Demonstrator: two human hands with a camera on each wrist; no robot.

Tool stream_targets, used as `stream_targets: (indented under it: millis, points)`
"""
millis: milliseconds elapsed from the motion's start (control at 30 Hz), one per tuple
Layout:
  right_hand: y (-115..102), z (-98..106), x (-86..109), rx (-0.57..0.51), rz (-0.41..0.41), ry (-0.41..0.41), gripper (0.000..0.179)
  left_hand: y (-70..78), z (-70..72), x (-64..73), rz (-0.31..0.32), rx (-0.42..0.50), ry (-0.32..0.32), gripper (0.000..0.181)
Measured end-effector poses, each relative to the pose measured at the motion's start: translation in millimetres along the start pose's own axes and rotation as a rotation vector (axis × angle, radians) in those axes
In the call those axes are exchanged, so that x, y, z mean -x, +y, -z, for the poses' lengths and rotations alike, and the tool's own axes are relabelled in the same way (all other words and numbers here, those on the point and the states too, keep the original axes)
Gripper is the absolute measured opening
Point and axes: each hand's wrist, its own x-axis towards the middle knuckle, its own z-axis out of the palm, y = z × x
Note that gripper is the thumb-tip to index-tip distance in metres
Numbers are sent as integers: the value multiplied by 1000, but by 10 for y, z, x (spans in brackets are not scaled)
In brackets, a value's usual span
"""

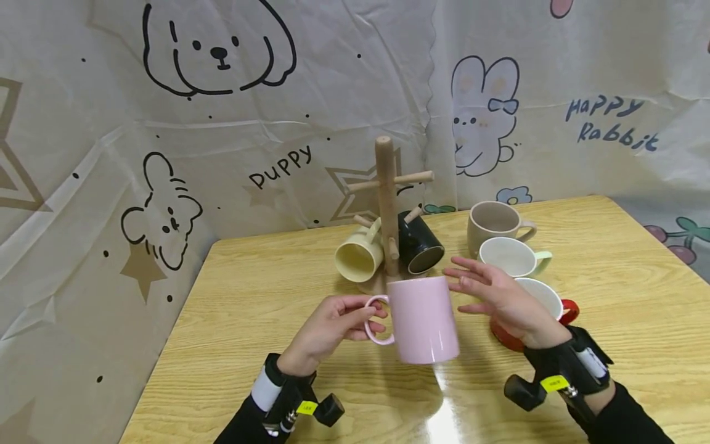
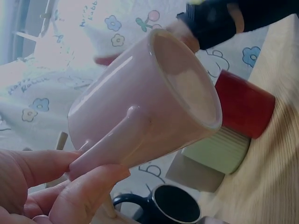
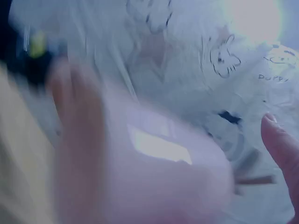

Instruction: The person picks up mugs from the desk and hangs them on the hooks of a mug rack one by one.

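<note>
Thumb and fingers of the left hand (image 1: 335,322) pinch the handle (image 2: 110,144) of the pink mug (image 1: 424,320), and it's up in the air over the wooden table (image 1: 266,290)! Across from it, the right hand (image 1: 505,302) is spread wide, gripping nothing, fingertips right at the mug's side; contact, I can't tell. Just behind, the wooden rack (image 1: 385,166) carries a yellow mug (image 1: 359,256) and a black mug (image 1: 420,243) on its lower pegs. Over to the right, a row: red mug (image 2: 245,105), pale green mug (image 2: 217,149), grey-brown mug (image 1: 488,231) farthest back. Beyond hangs a cartoon-printed cloth (image 1: 233,123).
</note>
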Motion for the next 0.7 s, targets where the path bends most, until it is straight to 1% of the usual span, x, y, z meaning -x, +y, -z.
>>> stream_targets:
  millis: [67,133,200,267,400,500,600,700]
  points:
    - [34,-97,2,-89,-34,-68,80,-7,2,-10,0,-3,5,41]
    - [78,-195,-21,-145,-74,-91,90,-23,4,-22,1,-8,11,40]
    - [131,-280,-62,-181,-91,-98,96,-45,3,-34,3,-9,12,40]
    - [178,-364,-93,-199,-91,-63,96,-70,2,-44,-2,-19,8,40]
    - [260,-509,-140,-218,-66,26,81,-105,-6,-62,-21,-57,-5,39]
    - [297,-585,-164,-218,-88,103,70,-109,-9,-74,-35,-99,-4,37]
    - [319,-627,-175,-199,-126,183,69,-107,-3,-92,-47,-144,7,36]
    - [339,-653,-184,-180,-128,230,71,-111,4,-112,-41,-165,27,33]
